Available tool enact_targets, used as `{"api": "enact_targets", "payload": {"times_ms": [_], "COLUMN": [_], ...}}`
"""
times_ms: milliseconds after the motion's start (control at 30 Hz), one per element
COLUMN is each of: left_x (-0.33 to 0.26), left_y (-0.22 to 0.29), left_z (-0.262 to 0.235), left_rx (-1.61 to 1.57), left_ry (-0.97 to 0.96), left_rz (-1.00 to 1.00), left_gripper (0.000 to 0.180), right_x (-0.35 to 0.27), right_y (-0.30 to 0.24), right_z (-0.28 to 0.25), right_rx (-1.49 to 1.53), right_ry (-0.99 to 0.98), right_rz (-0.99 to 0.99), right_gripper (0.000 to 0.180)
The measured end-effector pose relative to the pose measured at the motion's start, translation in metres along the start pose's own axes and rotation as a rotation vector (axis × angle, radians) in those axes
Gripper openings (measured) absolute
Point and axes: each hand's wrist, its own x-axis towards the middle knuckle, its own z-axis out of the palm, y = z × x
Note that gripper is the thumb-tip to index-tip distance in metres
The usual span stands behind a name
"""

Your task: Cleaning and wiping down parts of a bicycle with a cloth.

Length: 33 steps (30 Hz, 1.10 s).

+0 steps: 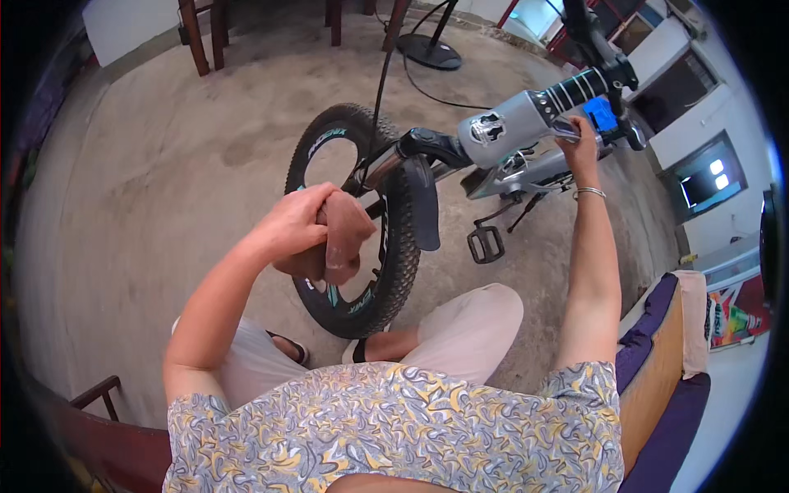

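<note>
A fat-tyred bicycle with a silver-grey frame (503, 130) stands in front of my knees. Its front wheel (400, 275), with a knobby black tyre, is close to my feet. My left hand (297, 220) is closed round a bunched brown cloth (348, 232), which hangs in folds over the left side of that wheel. On the far right my arm reaches out, and my right hand (582, 149) grips the frame behind the head tube; the frame partly hides its fingers. A black mudguard (423, 205) sits behind the fork, beside the tyre.
A black pedal (486, 244) juts out low on the frame. Beyond the bicycle are a round black stand base (431, 52) with a cable and wooden furniture legs (194, 37). A purple-cushioned seat (657, 329) is at my right, a dark red chair (107, 435) at my left.
</note>
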Motion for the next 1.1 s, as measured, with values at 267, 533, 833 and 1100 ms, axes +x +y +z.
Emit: {"api": "enact_targets", "payload": {"times_ms": [267,533,833,1100], "left_x": [0.025,0.031,0.018,0.014], "left_y": [-0.059,-0.100,-0.103,-0.111], "left_z": [0.002,-0.015,-0.031,-0.045], "left_rx": [-0.284,-0.417,-0.406,-0.396], "left_ry": [0.231,0.435,0.583,0.871], "left_rz": [-0.087,-0.010,-0.055,0.189], "left_gripper": [0.040,0.034,0.036,0.027], "right_x": [-0.127,-0.280,-0.264,-0.246], "right_y": [-0.078,-0.205,-0.165,-0.136], "right_z": [0.073,0.181,0.192,0.182], "right_rx": [0.270,0.469,0.619,0.504], "right_ry": [0.484,-0.169,-0.156,-0.278], "right_rz": [0.038,0.184,-0.015,-0.032], "right_gripper": [0.072,0.093,0.090,0.075]}}
